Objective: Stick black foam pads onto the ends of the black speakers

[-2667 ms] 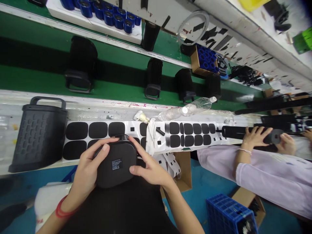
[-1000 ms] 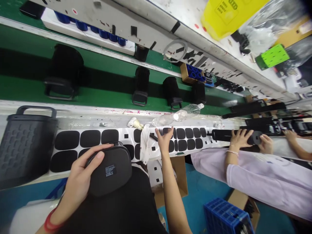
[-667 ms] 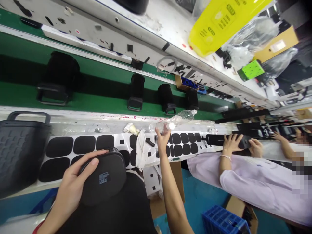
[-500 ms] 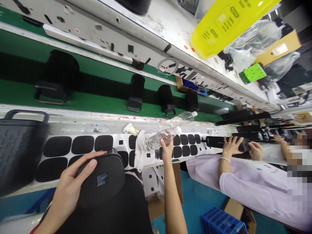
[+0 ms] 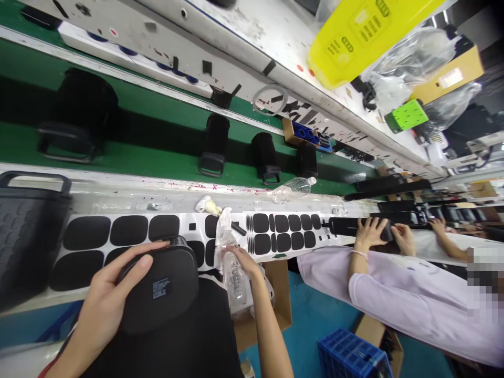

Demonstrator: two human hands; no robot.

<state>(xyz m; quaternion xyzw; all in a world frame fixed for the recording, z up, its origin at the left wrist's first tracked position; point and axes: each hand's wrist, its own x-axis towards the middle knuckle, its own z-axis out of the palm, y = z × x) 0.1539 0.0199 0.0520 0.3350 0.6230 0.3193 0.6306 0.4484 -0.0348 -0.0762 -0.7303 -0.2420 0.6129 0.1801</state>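
Observation:
On the left, my left hand (image 5: 114,286) is closed on a black rounded device (image 5: 173,302) with a small printed label on its flat face. My right hand (image 5: 244,262), lower centre, grips a clear plastic bottle (image 5: 236,286) that hangs over the bench edge. The bottle's upper end is against a white tissue (image 5: 222,236), and I cannot tell whether its cap is on. Under and beyond both hands lies a sheet of black rounded stickers (image 5: 165,228). A short black rod (image 5: 238,228) rests on it near the tissue.
A second clear bottle (image 5: 293,190) lies by the green conveyor (image 5: 157,163), which carries several black devices. A large dark case (image 5: 31,236) stands at the left. To the right, a co-worker's hands (image 5: 372,233) handle a black part. A blue crate (image 5: 350,354) sits on the floor.
My right hand has moved left and down with the bottle, turning it from lying across the sheet to hanging near the bench edge. The short black rod is now uncovered. My left hand keeps its hold.

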